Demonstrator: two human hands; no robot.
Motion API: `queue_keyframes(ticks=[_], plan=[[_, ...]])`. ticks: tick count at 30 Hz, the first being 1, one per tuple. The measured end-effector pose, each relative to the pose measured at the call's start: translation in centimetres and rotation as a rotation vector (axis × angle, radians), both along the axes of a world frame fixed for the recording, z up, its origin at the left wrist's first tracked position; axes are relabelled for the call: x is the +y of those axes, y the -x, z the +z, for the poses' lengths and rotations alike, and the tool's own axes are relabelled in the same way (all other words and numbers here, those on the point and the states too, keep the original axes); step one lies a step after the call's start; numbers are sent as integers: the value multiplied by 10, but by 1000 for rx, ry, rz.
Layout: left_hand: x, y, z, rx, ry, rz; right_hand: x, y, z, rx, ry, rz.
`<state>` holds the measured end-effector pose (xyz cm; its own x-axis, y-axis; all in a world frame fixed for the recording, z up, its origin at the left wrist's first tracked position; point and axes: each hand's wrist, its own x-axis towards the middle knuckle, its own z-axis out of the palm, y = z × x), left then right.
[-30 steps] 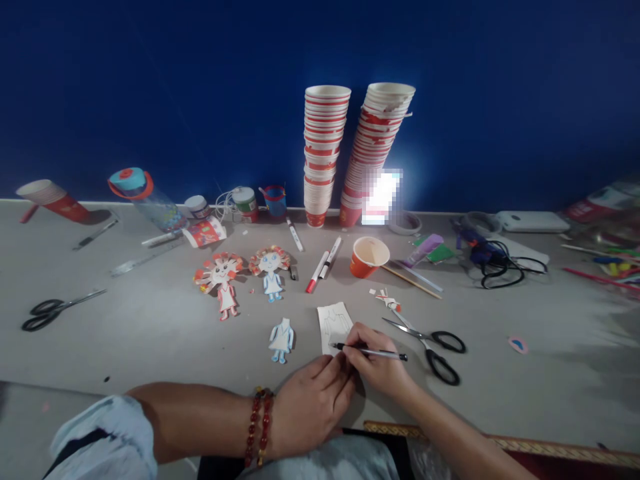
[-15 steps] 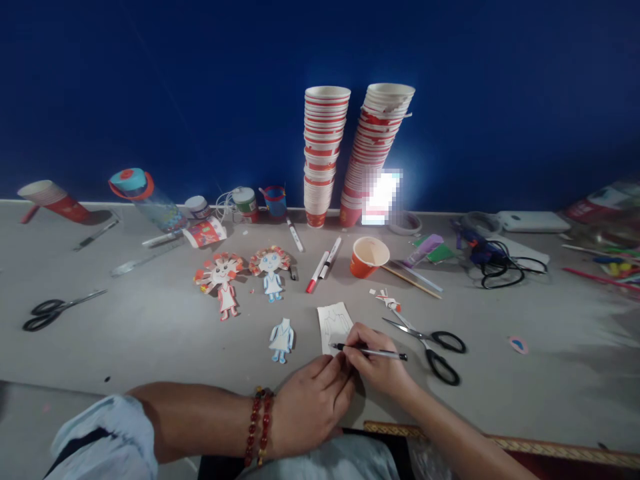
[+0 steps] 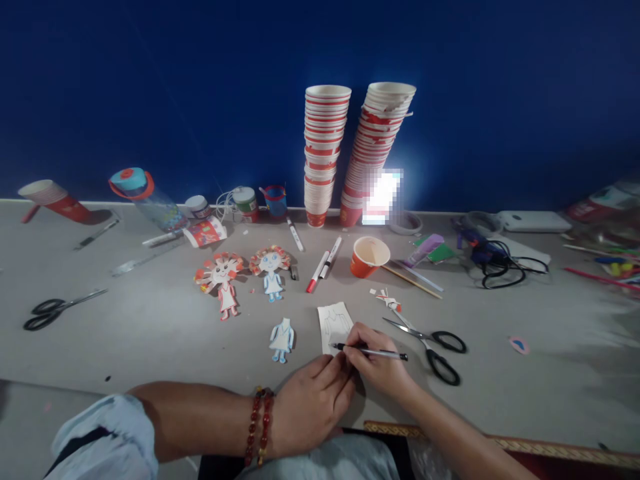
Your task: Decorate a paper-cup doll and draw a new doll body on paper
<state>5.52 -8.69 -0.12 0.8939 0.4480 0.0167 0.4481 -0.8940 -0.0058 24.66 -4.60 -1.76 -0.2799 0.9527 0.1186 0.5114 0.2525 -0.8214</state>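
Note:
My right hand (image 3: 375, 363) is closed round a black-and-clear pen (image 3: 377, 351), its tip on a small white piece of paper (image 3: 333, 317). Thin lines of a figure's shoulders and arms are drawn on that paper. My left hand (image 3: 315, 397) lies flat at the paper's lower edge, fingers stretched out beside the right hand. To the left lies a headless paper doll body (image 3: 282, 340) outlined in blue. Farther back are a red-outlined paper doll (image 3: 227, 287) and a blue-outlined paper doll (image 3: 273, 275). Black-handled scissors (image 3: 430, 341) lie open right of my right hand.
Two tall paper cup stacks (image 3: 324, 153) stand against the blue wall, near a bright blurred screen (image 3: 381, 198). A single orange cup (image 3: 369, 258), markers (image 3: 317, 272) and paper scraps (image 3: 390, 301) lie mid-table. More scissors (image 3: 60, 308) and a bottle (image 3: 150, 200) are left; a glue gun (image 3: 483, 250) is right.

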Motion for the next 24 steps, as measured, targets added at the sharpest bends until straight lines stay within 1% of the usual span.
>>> queue_keyframes(ticks=[15, 24], plan=[[-1, -1, -2, -19, -10, 10, 1, -1, -1, -4, -1, 2], [0, 0, 1, -21, -10, 8, 1, 0, 3, -1, -12, 4]])
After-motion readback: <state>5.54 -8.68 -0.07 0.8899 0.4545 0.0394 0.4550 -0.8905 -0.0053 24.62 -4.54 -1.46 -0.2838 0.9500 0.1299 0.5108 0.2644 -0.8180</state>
